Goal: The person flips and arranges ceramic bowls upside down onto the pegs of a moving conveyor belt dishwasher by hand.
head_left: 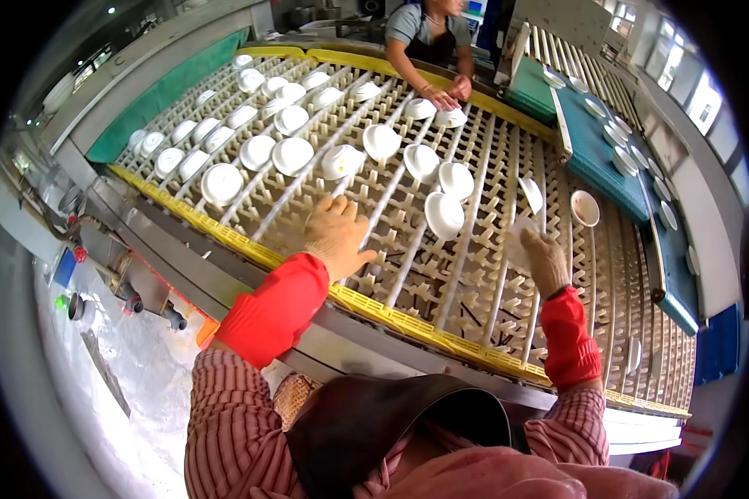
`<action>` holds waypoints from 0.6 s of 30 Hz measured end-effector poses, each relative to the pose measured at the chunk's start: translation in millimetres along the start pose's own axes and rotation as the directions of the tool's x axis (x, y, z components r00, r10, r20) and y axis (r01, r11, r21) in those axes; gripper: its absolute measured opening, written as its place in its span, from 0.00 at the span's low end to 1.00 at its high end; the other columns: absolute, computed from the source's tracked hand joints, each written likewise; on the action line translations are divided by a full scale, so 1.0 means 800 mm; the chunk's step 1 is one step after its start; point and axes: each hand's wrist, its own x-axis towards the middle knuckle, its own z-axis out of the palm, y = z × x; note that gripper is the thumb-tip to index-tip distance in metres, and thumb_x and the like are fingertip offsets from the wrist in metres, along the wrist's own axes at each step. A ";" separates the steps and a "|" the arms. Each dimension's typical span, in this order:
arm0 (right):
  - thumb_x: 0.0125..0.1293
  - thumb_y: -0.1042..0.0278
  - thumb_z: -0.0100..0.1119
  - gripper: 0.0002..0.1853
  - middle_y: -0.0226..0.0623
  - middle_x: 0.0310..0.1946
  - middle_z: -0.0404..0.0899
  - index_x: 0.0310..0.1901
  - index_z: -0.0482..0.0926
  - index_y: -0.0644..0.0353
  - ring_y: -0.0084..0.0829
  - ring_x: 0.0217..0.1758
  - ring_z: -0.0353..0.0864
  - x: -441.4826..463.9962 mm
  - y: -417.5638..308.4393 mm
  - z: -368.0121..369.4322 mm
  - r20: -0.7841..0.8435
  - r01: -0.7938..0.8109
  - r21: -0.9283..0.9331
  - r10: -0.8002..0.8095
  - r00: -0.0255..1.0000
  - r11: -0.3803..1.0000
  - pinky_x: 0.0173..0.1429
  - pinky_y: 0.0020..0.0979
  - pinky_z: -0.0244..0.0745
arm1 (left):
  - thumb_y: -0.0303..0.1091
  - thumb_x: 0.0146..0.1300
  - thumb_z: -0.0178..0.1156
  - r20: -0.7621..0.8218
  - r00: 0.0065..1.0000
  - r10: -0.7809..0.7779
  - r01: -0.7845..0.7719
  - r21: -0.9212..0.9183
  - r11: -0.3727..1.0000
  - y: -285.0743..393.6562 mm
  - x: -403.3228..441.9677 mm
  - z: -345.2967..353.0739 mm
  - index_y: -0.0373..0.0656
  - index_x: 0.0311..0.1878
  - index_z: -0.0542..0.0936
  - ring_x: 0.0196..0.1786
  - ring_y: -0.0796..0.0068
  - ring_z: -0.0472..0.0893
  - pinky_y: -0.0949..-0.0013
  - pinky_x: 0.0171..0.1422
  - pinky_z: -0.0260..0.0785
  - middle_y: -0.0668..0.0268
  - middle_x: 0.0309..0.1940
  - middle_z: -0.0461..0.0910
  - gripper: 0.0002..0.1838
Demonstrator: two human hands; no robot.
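Observation:
My left hand [337, 237], in a tan glove with a red cuff, hovers over or rests on the pegged conveyor [408, 270] near its yellow edge. Its fingers are spread and nothing is in them. The closest dish to it is a white bowl [342, 162] with a yellow mark, just beyond the fingertips. My right hand [546, 259], gloved the same way, is closed on a pale bowl [521, 236] that is blurred and seen partly edge-on. Past it, another white bowl [531, 195] stands tilted among the pegs. To its right leans a bowl [585, 208] with a brownish inside.
Many white bowls [291, 155] lie across the left and middle of the conveyor. Opposite me, a co-worker's hands [448, 96] touch bowls at the far edge. A blue-green belt [595, 154] carrying dishes runs along the right. A yellow rail [391, 312] borders my side.

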 end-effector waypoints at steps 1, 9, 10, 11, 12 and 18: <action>0.87 0.46 0.61 0.35 0.50 0.61 0.90 0.75 0.78 0.74 0.36 0.59 0.94 -0.013 -0.025 0.026 0.116 0.023 0.125 -0.038 0.993 0.992 0.62 0.32 0.90 | 0.64 0.66 0.74 0.012 1.000 0.004 -0.004 -0.025 1.000 -0.002 0.001 0.003 0.45 0.54 0.89 0.71 0.55 0.78 0.49 0.83 0.61 0.57 0.56 0.85 0.31; 0.90 0.54 0.52 0.30 0.64 0.61 0.88 0.74 0.72 0.78 0.53 0.62 0.93 -0.053 -0.080 0.157 0.509 -0.151 0.453 -0.115 0.853 0.878 0.72 0.46 0.90 | 0.60 0.59 0.79 -0.069 0.997 -0.024 0.015 -0.120 0.993 -0.006 -0.001 0.019 0.46 0.51 0.89 0.69 0.59 0.80 0.51 0.81 0.64 0.61 0.54 0.86 0.29; 0.89 0.59 0.53 0.27 0.66 0.64 0.87 0.73 0.72 0.78 0.54 0.65 0.92 -0.056 -0.073 0.153 0.559 -0.288 0.468 -0.027 0.829 0.836 0.73 0.46 0.89 | 0.59 0.59 0.79 -0.081 0.997 -0.014 0.004 -0.130 0.992 -0.009 -0.001 0.020 0.47 0.52 0.89 0.69 0.58 0.80 0.51 0.82 0.64 0.61 0.53 0.86 0.28; 0.90 0.58 0.53 0.29 0.69 0.66 0.85 0.76 0.71 0.78 0.55 0.65 0.92 -0.063 -0.060 0.138 0.483 -0.161 0.381 -0.047 0.874 0.910 0.73 0.47 0.89 | 0.58 0.58 0.80 -0.098 0.995 -0.016 0.002 -0.140 0.990 -0.011 0.001 0.022 0.47 0.52 0.89 0.69 0.58 0.80 0.51 0.82 0.64 0.62 0.53 0.86 0.28; 0.91 0.57 0.53 0.30 0.68 0.67 0.85 0.78 0.70 0.77 0.55 0.66 0.92 -0.078 -0.063 0.120 0.440 -0.188 0.394 -0.005 0.898 0.900 0.73 0.47 0.90 | 0.51 0.61 0.79 -0.063 0.997 -0.041 0.029 -0.185 0.982 -0.008 0.000 0.017 0.46 0.53 0.88 0.69 0.57 0.80 0.50 0.84 0.62 0.61 0.55 0.87 0.24; 0.88 0.56 0.61 0.32 0.57 0.60 0.91 0.79 0.71 0.75 0.48 0.60 0.95 -0.108 0.022 -0.055 0.007 0.006 0.340 -0.009 1.000 0.940 0.66 0.40 0.92 | 0.42 0.67 0.76 -0.100 0.990 -0.102 0.042 -0.475 0.879 -0.002 0.016 0.008 0.39 0.59 0.87 0.65 0.44 0.83 0.49 0.74 0.74 0.52 0.56 0.89 0.22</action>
